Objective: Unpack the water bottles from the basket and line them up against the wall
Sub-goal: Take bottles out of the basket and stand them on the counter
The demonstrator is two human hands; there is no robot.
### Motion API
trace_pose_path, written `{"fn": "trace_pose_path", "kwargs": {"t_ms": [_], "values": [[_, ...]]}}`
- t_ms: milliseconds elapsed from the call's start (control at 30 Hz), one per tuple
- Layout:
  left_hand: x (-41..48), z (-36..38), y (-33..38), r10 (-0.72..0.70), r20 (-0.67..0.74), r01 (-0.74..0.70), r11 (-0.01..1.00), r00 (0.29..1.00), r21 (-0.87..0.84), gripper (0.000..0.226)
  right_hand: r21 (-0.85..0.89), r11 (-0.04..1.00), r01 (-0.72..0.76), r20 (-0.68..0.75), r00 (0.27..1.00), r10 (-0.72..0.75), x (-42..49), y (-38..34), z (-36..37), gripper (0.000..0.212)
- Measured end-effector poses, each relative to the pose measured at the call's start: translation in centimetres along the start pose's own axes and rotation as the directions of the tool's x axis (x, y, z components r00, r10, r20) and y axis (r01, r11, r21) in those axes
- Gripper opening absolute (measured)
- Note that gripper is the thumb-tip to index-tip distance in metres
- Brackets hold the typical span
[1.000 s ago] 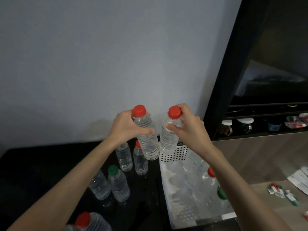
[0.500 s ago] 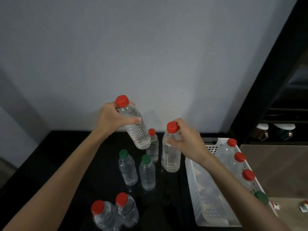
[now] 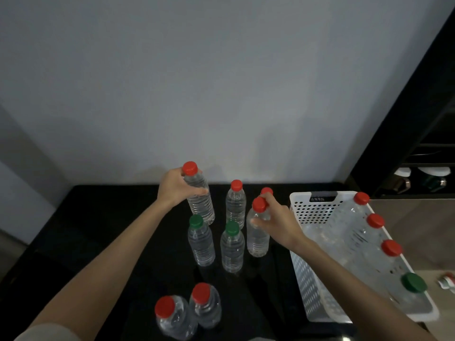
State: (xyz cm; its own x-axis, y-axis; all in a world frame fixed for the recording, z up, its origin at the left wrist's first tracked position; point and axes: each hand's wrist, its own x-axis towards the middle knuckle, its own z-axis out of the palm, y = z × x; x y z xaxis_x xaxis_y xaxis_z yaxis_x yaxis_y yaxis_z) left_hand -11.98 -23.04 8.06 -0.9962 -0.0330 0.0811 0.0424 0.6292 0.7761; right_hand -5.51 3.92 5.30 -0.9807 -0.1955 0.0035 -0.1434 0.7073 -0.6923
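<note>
My left hand (image 3: pixel 175 188) grips a red-capped water bottle (image 3: pixel 200 202) near its neck and holds it tilted above the black table (image 3: pixel 98 230). My right hand (image 3: pixel 275 223) holds another red-capped bottle (image 3: pixel 257 238) by its shoulder, upright with its base on the table. Two more red-capped bottles (image 3: pixel 235 205) stand behind it near the grey wall (image 3: pixel 221 82). Two green-capped bottles (image 3: pixel 200 242) stand in the middle. Two red-capped bottles (image 3: pixel 205 307) stand nearest me. The white perforated basket (image 3: pixel 317 212) on the right holds several bottles along its right side.
A dark shelf unit (image 3: pixel 418 148) with cups stands at the far right behind the basket. A small packet (image 3: pixel 446 283) lies on the wooden surface to the right. The table's left half is bare black surface.
Both hands moved the two red-capped bottles down and left from above the basket. The right bottle now stands on the table; the left one has come lower toward the back row.
</note>
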Motion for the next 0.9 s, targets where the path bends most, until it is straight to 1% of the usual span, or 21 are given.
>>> {"fn": "trace_pose_path", "kwargs": {"t_ms": [100,200,333,467,633,800,900], "values": [[1.0,1.3,-1.8,-0.039,0.039,0.037,0.999,0.998,0.038,0.047,0.025,1.0,-0.012,0.028,1.0,0.012,0.3,1.0,1.1,0.04],[2.0,2.4,-3.0,-0.082,0.082,0.076,0.995,0.993,0.064,0.051,0.049,0.999,-0.005,0.05,0.999,0.003,0.7,1.7,2.2,0.046],[2.6,4.0,-4.0,-0.083,0.148,0.071,0.994,0.985,0.086,0.053,0.095,0.994,-0.046,0.035,0.998,0.043,1.3,2.5,3.0,0.047],[2.6,5.2,-4.9,-0.103,0.217,0.087,0.993,0.971,0.08,0.051,0.093,0.995,-0.044,0.049,0.998,0.04,1.8,3.0,3.2,0.046],[2.5,5.8,-5.7,-0.122,0.238,0.109,0.992,0.964,0.069,0.055,0.03,0.999,-0.017,0.09,0.996,0.014,2.7,3.1,3.0,0.048],[2.5,5.9,-5.8,-0.146,0.282,0.139,0.989,0.948,0.044,0.065,0.01,1.0,-0.001,0.074,0.997,0.0,2.2,2.7,3.2,0.044],[2.2,5.1,-5.1,-0.12,0.235,0.12,0.993,0.964,0.016,0.064,-0.016,1.0,0.008,0.042,0.999,-0.007,1.7,2.7,2.8,0.047]]}}
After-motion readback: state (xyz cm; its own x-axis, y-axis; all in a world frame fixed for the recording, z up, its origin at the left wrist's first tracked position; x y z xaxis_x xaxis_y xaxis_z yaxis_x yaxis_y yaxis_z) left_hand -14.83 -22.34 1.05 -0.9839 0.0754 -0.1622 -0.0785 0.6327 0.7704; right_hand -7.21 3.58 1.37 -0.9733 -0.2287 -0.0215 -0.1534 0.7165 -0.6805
